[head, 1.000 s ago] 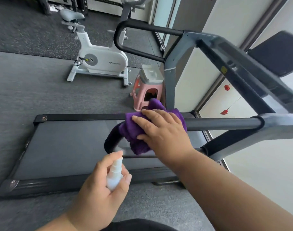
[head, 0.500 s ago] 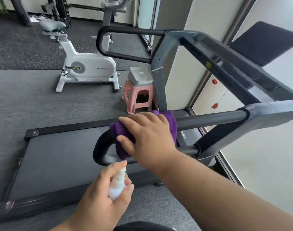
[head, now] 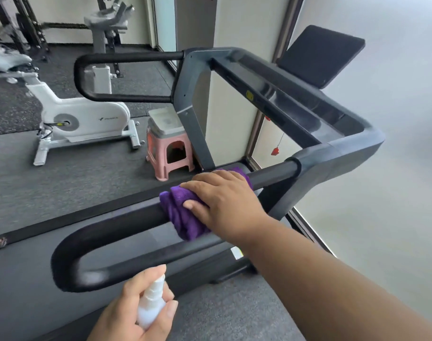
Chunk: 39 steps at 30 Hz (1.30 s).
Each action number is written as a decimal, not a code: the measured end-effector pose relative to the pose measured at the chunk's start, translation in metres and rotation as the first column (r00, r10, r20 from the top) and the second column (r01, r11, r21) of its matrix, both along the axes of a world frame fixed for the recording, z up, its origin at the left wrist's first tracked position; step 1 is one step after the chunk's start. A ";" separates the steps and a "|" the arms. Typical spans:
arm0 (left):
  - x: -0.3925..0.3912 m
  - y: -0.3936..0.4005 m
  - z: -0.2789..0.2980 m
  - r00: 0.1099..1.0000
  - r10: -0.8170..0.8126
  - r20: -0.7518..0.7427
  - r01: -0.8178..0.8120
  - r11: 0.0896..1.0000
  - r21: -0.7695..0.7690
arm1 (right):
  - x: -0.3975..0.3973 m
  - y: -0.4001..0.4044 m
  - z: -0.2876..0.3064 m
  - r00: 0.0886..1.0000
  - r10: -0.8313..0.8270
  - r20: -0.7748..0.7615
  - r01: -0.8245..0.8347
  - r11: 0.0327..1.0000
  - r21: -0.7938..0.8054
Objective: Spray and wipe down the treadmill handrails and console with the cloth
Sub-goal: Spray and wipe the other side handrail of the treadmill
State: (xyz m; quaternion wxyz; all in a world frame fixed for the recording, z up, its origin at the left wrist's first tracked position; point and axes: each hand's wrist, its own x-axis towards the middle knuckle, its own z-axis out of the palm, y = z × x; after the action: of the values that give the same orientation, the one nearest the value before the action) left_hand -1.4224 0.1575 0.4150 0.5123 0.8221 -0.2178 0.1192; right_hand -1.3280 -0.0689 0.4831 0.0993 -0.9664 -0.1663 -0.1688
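Note:
A purple cloth (head: 183, 212) is draped over the upper bar of the near black looped handrail (head: 106, 230). My right hand (head: 224, 203) presses flat on the cloth, fingers wrapped over the bar. Low in the frame, my left hand (head: 136, 313) grips a small white spray bottle (head: 150, 306), index finger on its top, nozzle close to the handrail's lower bar. The far handrail (head: 116, 77) loops off the grey frame. The console bar (head: 296, 104) and dark screen (head: 318, 55) sit at upper right.
The treadmill belt (head: 25, 274) lies below the handrail. A pink stool (head: 168, 153) carrying a grey box stands beside the far upright. A white exercise bike (head: 79, 119) stands on the dark floor mat behind. A pale wall and window frame run along the right.
My right hand has slid the cloth along the upper bar away from the loop's bend, toward the console. The view has come closer to the handrail. The left hand keeps its hold on the bottle.

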 end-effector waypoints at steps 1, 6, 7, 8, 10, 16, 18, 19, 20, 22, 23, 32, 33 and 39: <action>0.002 -0.008 0.001 1.000 0.011 -0.004 -0.011 1.000 0.013 | 0.001 -0.024 0.001 1.000 -0.030 0.010 0.030 0.999 0.016; 0.012 -0.047 0.008 1.000 0.000 0.015 -0.001 0.999 0.054 | 0.009 -0.119 0.005 0.979 -0.195 0.056 0.187 0.975 0.115; 0.015 -0.053 0.010 1.000 -0.003 0.019 0.002 0.998 0.057 | 0.011 -0.123 0.004 0.974 -0.216 0.065 0.207 0.971 0.122; 0.017 -0.061 0.011 1.000 0.001 0.020 -0.002 0.998 0.063 | 0.011 -0.122 0.004 0.968 -0.241 0.071 0.230 0.964 0.131; 0.018 -0.075 0.011 0.999 0.014 0.041 -0.017 0.997 0.074 | 0.010 -0.108 0.003 0.958 -0.281 0.060 0.270 0.952 0.145; 0.016 -0.127 0.010 0.996 0.054 0.072 -0.057 0.997 0.043 | 0.010 -0.063 -0.006 0.998 -0.041 0.046 0.038 0.997 0.071; 0.018 -0.140 0.018 0.998 0.026 0.049 -0.031 0.995 0.096 | 0.012 -0.074 -0.003 0.999 0.044 0.002 -0.044 0.999 0.001; 0.021 -0.146 0.021 0.999 0.022 0.044 -0.027 0.994 0.108 | 0.013 -0.084 -0.001 0.996 0.084 -0.024 -0.085 0.996 -0.028; 0.024 -0.151 0.025 0.998 0.034 0.043 -0.039 0.992 0.119 | 0.015 -0.096 0.001 0.993 0.107 -0.045 -0.109 0.993 -0.047; 0.029 -0.158 0.030 0.995 0.084 0.046 -0.089 0.987 0.136 | 0.018 -0.123 0.004 0.993 0.095 -0.065 -0.099 0.993 -0.060; 0.031 -0.161 0.032 0.993 0.109 0.055 -0.116 0.982 0.147 | 0.018 -0.136 0.004 0.995 0.074 -0.069 -0.078 0.995 -0.056; 0.040 -0.150 0.061 0.985 0.161 0.056 -0.167 0.977 0.131 | 0.007 -0.137 0.000 0.998 -0.049 -0.048 0.044 0.994 -0.103; 0.041 -0.148 0.063 0.984 0.173 0.044 -0.177 0.977 0.116 | 0.005 -0.129 -0.001 0.997 -0.054 -0.055 0.048 0.994 -0.096; 0.041 -0.117 0.066 0.969 0.238 0.063 -0.244 0.962 0.119 | -0.002 -0.026 -0.008 0.982 0.110 -0.155 -0.137 0.974 -0.178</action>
State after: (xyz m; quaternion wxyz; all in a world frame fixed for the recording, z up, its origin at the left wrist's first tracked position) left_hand -1.3816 0.0403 0.4812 0.4358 0.8700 -0.1356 0.1865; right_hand -1.3303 -0.0947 0.4751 0.0297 -0.9689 -0.2339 -0.0756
